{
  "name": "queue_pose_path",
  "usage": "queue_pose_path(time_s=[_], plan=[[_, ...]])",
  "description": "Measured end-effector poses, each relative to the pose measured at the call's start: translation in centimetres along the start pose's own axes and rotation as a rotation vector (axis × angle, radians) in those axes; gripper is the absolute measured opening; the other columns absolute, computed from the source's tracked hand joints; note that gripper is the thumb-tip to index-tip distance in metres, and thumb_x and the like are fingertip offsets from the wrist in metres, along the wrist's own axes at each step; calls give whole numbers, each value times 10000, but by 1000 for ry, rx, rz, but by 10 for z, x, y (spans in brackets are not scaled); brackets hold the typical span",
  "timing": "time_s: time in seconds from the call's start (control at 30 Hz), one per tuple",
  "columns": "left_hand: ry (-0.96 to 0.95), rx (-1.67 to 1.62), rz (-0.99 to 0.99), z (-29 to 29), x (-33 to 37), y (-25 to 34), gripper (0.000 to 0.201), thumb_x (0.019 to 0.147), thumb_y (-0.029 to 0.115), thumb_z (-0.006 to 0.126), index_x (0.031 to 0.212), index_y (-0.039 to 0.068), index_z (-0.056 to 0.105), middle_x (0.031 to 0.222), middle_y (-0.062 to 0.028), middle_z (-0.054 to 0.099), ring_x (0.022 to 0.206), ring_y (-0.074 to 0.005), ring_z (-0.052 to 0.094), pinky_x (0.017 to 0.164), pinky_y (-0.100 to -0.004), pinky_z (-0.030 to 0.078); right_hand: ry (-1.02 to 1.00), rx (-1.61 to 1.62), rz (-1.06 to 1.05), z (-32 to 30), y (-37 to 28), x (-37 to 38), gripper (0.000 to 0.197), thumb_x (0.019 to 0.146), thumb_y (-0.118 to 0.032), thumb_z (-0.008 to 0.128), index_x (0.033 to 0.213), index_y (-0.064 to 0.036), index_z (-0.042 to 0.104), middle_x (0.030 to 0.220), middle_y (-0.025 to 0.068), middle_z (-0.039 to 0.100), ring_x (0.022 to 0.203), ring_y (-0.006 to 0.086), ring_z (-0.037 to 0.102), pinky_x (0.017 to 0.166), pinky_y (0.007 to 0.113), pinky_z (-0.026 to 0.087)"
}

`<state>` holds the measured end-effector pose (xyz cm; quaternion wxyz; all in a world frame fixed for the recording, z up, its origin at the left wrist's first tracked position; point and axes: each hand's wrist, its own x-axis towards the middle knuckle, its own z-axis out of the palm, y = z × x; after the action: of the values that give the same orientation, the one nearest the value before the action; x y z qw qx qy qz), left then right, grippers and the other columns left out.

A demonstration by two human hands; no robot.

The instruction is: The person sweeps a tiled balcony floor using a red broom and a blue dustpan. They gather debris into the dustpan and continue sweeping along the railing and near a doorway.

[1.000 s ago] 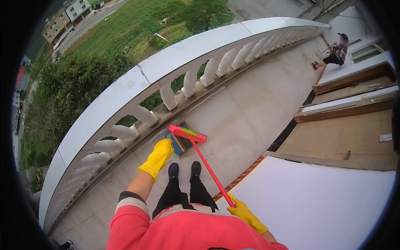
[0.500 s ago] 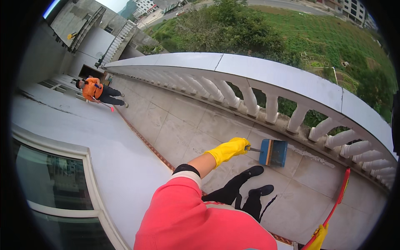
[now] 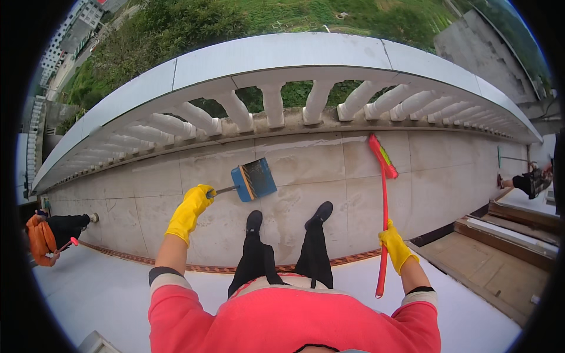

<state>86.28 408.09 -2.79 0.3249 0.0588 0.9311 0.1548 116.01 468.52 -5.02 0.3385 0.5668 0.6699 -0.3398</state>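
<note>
Both my hands wear yellow rubber gloves. My left hand (image 3: 191, 214) is closed round the grey handle of a blue dustpan (image 3: 265, 178), which has a row of comb teeth near its handle side. The pan is over the tiled floor, in front of my left shoe; whether it touches the tiles I cannot tell. My right hand (image 3: 397, 247) grips the red stick of a broom (image 3: 385, 203) partway along. Red and yellow-green bristles form its head (image 3: 382, 156), which lies near the foot of the railing, to the right of the dustpan.
A white balustrade (image 3: 273, 105) curves across the far side of the balcony. A person in orange (image 3: 40, 240) holding a red tool stands at far left. Another person (image 3: 529, 181) with a green-headed tool is at far right. A brown door sill (image 3: 506, 235) lies at right.
My view has swung to the right, bringing the balustrade across the front and the second person into sight. My right hand and the whole broom now show; both grips are unchanged.
</note>
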Motion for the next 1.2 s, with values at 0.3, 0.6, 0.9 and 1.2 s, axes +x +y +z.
queue_pose_path(time_s=[0.3,0.6,0.9,1.2], plan=[[-101,34,9,-5,2,-36,194,801,142,710,994,120,719,961,-166,701,900,-384,652,775,-426,514,-379,172,83,195,-25,-241,921,852,10,602,1565,-330,128,629,60,505,414,178,495,377,366,432],[-79,27,89,-5,-4,-55,204,797,128,709,1000,111,704,956,-165,701,881,-367,659,766,-426,516,-621,445,-56,172,-14,-352,809,877,-47,639,1564,-166,228,592,28,487,383,131,414,359,288,356],[77,-153,83,-3,-21,-142,249,767,22,755,1011,47,717,928,-94,728,824,-209,675,761,-301,526,-256,483,-14,106,20,-305,788,869,-60,663,1544,-217,287,628,45,532,386,141,472,344,316,393],[43,-193,114,-45,-45,-193,265,765,-12,750,1023,32,713,965,-98,729,861,-193,677,790,-295,527,-29,678,100,79,48,-102,328,896,-64,596,1172,-186,468,597,17,504,408,129,476,348,291,407]])
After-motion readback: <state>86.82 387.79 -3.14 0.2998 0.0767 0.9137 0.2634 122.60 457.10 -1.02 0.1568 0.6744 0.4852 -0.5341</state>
